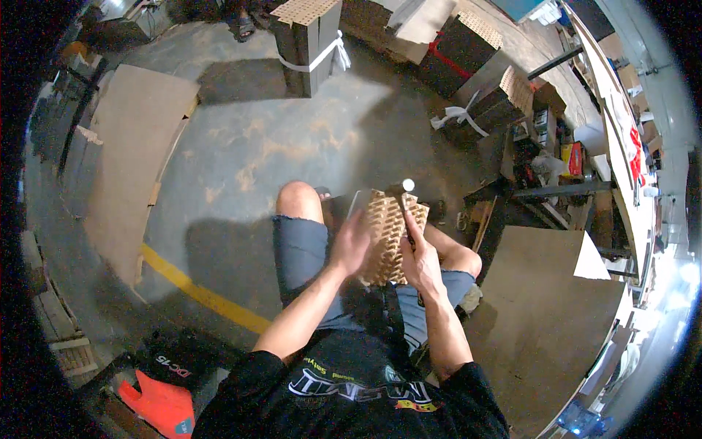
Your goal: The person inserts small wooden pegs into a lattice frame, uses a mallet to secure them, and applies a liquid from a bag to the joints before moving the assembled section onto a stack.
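Observation:
Between my knees stands a brown block (385,245) with a zigzag pattern of notches over its top. My right hand (423,265) is at the block's right side, closed around the dark handle of a hammer (407,186). The hammer's pale round face points up beyond the block's far edge. My left hand (352,246) is by the block's left side, smeared by motion. A thin pale edge shows just above its fingers, but I cannot make out what it belongs to. Whether the left hand grips anything is unclear.
Dark blocks with notched tops, tied with white strips (311,62) or a red strip (452,60), stand ahead. Large brown sheets (139,146) lean at left, and another brown sheet (548,307) lies at right. An orange item (157,402) lies lower left. A cluttered bench (621,139) runs along the right.

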A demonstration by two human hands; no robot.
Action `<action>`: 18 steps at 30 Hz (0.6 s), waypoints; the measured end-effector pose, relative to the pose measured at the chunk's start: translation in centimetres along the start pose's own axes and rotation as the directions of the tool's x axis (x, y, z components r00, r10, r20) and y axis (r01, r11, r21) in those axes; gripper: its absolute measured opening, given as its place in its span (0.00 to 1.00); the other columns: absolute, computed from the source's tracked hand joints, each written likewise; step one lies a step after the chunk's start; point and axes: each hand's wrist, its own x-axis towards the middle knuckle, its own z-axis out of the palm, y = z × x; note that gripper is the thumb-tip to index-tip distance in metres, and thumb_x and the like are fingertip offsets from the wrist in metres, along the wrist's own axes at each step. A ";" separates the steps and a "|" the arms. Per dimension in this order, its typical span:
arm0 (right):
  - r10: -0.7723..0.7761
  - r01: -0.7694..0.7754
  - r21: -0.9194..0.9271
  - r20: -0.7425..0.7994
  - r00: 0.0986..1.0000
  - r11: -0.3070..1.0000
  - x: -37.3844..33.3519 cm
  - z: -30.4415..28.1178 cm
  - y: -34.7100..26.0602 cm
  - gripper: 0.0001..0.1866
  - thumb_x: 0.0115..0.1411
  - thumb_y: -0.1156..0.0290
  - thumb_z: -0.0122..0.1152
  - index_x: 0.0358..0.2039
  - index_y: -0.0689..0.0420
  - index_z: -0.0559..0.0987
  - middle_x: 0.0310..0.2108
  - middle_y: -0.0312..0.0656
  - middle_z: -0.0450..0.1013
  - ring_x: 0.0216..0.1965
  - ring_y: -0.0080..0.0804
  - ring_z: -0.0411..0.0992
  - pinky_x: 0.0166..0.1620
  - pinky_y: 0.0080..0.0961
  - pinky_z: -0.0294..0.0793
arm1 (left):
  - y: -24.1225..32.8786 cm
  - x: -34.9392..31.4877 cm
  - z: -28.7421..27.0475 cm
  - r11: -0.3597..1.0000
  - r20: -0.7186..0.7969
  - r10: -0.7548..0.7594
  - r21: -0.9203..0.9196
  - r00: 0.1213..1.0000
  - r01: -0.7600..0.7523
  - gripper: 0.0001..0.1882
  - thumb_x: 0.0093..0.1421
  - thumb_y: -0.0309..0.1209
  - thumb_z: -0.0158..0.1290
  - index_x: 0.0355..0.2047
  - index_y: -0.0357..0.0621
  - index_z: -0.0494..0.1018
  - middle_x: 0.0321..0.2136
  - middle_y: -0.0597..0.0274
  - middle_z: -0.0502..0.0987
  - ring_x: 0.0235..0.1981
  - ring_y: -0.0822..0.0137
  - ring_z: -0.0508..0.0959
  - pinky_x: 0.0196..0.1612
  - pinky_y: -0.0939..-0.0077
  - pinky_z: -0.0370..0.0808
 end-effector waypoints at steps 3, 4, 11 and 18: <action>-0.063 0.063 0.002 -0.082 0.995 0.998 -1.2 0.6 1.4 0.30 0.68 0.77 0.50 0.70 0.50 0.61 0.56 0.60 0.72 0.58 0.50 0.73 0.59 0.36 0.71 | 0.2 0.3 0.4 0.999 0.042 0.007 0.037 0.999 -0.008 0.35 0.69 0.50 0.48 0.68 0.39 0.60 0.65 0.48 0.65 0.68 0.54 0.61 0.71 0.63 0.55; -0.055 0.054 -0.009 -0.063 0.997 0.998 -1.4 0.8 1.3 0.30 0.68 0.77 0.50 0.70 0.49 0.61 0.57 0.60 0.72 0.58 0.50 0.72 0.59 0.36 0.71 | 0.6 0.2 0.2 0.999 0.064 -0.024 0.045 0.998 0.021 0.35 0.69 0.50 0.48 0.67 0.39 0.60 0.65 0.48 0.65 0.68 0.53 0.62 0.71 0.63 0.55; -0.138 0.134 -0.044 -0.078 0.987 0.990 -1.2 0.4 1.1 0.30 0.67 0.78 0.51 0.70 0.50 0.62 0.56 0.59 0.73 0.55 0.54 0.74 0.54 0.37 0.75 | 0.0 0.0 1.0 0.995 -0.002 -0.096 -0.036 0.995 0.096 0.35 0.68 0.50 0.49 0.67 0.38 0.61 0.64 0.49 0.66 0.66 0.55 0.64 0.69 0.62 0.58; -0.175 0.175 -0.016 -0.012 0.985 0.985 0.0 -0.1 -0.4 0.29 0.66 0.77 0.52 0.68 0.52 0.65 0.57 0.59 0.71 0.56 0.55 0.73 0.55 0.38 0.75 | -1.0 0.4 1.2 0.984 -0.169 0.179 0.054 0.969 -0.173 0.19 0.68 0.38 0.50 0.53 0.39 0.74 0.44 0.56 0.81 0.44 0.68 0.78 0.50 0.70 0.74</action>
